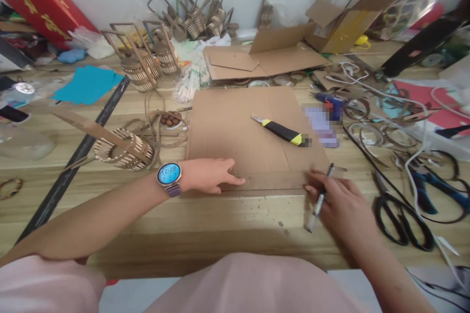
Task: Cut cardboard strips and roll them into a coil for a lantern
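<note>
Cardboard sheet (235,117) lies flat, mid-table, near edge running 9 to 3 o'clock; perspective hides its long axis. Utility knife (282,132) on its 1–2 o'clock part: long axis 10 to 4, blade at the 10 end. Left hand (207,174) palm down at the sheet's 7 o'clock, fingers spread, not gripping. Right hand (343,200) at the 4 o'clock corner, pinching a pen (318,208), long axis 1 to 7; can't tell which end writes. Room: bare strip of table (235,225) at 6 o'clock, between sheet and table edge. Tight elsewhere: more cardboard (293,61) at 12, scissors (387,196) at 4 beside the right hand, woven basket (125,154) at 9 near the left wrist.
</note>
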### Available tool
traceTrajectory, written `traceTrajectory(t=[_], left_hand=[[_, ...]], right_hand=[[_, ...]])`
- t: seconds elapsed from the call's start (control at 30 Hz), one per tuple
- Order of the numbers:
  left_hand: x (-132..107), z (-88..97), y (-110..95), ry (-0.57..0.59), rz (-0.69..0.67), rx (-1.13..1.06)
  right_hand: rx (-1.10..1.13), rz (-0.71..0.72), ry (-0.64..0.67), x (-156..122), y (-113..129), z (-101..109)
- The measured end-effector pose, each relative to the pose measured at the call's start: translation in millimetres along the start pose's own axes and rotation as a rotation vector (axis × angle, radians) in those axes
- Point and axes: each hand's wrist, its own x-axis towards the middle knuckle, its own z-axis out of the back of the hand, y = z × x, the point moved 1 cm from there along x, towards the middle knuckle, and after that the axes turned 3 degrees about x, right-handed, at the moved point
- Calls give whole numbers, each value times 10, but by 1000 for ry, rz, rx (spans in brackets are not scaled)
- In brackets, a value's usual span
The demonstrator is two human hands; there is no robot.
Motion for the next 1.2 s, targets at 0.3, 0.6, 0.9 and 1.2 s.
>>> traceTrajectory(t=[0.3, 0.6, 0.9, 1.2], left_hand=[[2, 9, 5, 16, 0, -10], [22, 24, 26, 27, 7, -17], [37, 7, 42, 54, 24, -31], [49, -9, 61, 45, 23, -26]], right_hand=[[-11, 219, 30, 93, -109, -70], [-70, 308, -6, 49, -139, -109], [-85, 302, -7, 14, -159, -137], [-107, 314, -31, 4, -153, -133]])
